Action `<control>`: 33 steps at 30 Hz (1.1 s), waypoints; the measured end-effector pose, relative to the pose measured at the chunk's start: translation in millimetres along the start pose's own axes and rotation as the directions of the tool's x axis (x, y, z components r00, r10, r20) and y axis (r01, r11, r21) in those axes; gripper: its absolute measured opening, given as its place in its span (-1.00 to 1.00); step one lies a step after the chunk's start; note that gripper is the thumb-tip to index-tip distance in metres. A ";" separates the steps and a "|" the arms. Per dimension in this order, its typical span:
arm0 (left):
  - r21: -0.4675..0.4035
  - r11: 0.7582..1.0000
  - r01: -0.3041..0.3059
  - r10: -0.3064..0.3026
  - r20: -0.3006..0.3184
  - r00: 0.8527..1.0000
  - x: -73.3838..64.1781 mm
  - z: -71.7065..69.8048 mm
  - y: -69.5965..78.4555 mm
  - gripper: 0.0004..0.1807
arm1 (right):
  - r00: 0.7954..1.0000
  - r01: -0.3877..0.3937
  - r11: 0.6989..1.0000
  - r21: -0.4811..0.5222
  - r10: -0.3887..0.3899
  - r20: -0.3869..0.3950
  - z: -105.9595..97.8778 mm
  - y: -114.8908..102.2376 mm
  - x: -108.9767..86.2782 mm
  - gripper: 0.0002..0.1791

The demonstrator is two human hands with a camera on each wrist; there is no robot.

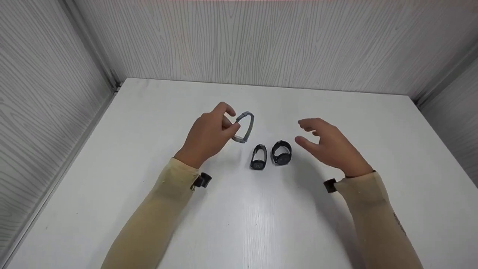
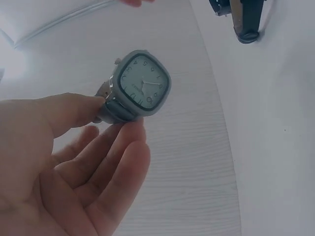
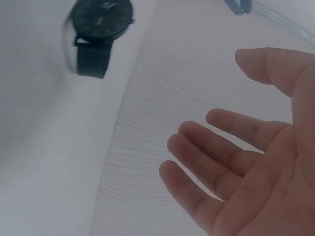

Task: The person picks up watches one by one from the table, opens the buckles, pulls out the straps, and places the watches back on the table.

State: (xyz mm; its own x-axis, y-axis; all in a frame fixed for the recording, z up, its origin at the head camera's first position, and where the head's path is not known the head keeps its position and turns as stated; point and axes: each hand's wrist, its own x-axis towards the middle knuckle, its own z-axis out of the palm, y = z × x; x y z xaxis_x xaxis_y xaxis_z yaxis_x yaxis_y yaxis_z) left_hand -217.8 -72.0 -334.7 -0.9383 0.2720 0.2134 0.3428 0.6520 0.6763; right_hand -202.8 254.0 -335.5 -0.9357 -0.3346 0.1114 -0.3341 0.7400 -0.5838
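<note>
One grey watch (image 2: pixel 142 86), square pale dial, grey strap, pinched in the left hand (image 1: pixel 209 134) above the white tabletop (image 1: pixel 239 224). Two black round watches (image 1: pixel 258 157) stand beside it. Right hand (image 1: pixel 330 147) hovers, fingers relaxed, holding nothing.

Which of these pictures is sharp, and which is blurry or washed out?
Head view: evenly lit, sharp, soft shadows under the arms on the table. Left wrist view: the grey watch dial is crisp, the left hand soft and near. Right wrist view: hazy, the black watch smeared, the right hand out of focus.
</note>
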 end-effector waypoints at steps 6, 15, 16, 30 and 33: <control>0.016 0.994 -0.104 0.105 -0.038 0.994 -3.0 -1.9 14.0 -0.56 | 0.983 0.177 0.894 0.413 -0.139 -0.121 -3.6 -34.9 9.2 -0.62; 0.040 0.970 -0.240 0.241 -0.015 0.970 -17.0 -0.3 35.4 -0.79 | 0.980 0.187 0.930 0.317 -0.154 -0.127 15.4 -53.6 10.1 -0.57; 0.041 0.965 -0.257 0.258 -0.010 0.966 -18.4 0.2 37.4 -0.81 | 0.979 0.190 0.936 0.295 -0.159 -0.127 16.0 -53.9 10.0 -0.59; 0.075 0.947 -0.313 0.308 0.071 0.949 -27.9 -10.3 57.8 -0.69 | 0.944 0.327 0.883 0.337 -0.288 -0.162 15.0 -60.2 9.3 -0.93; 0.101 0.946 -0.309 0.299 0.104 0.949 -24.7 -11.7 66.2 -0.68 | 0.928 0.366 0.880 0.303 -0.318 -0.195 15.0 -59.5 10.1 -0.90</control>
State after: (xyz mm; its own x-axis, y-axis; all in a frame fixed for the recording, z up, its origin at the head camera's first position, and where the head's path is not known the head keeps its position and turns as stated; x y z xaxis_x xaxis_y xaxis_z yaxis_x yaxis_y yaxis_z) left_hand -172.5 -43.8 -286.9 -0.7833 0.5260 0.3313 0.6183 0.6039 0.5030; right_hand -190.7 197.9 -311.8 -0.7836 -0.4321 0.4463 -0.6022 0.3522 -0.7164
